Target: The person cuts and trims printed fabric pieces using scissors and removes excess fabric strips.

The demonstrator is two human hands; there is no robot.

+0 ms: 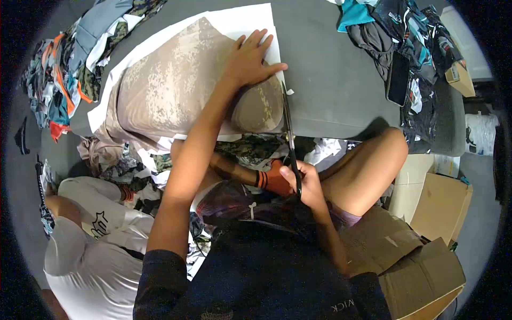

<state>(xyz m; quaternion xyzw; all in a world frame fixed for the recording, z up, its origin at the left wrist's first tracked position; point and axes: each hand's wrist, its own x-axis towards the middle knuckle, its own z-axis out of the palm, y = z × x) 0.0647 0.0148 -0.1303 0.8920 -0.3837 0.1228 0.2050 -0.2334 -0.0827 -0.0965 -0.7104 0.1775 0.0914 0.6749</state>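
My left hand (248,61) lies with its fingers spread on the white sheet (269,21) and a brown-and-beige patterned fabric piece (176,80). A rounded part of the patterned fabric is just below that hand. My right hand (308,184) is wrapped round the handles of long black scissors (291,138). Their blades point away from me, along the right edge of the white sheet and fabric. How far apart the blades are, I cannot tell. A small white scrap (290,92) lies beside the blade tips.
Mixed clothes or fabric (69,74) are heaped at the grey table's (330,85) left; more garments (373,37) and a phone (398,79) lie at its right. A person in white (101,245) sits at my left. Cardboard boxes (416,266) stand at my right, and scraps lie beneath the table edge.
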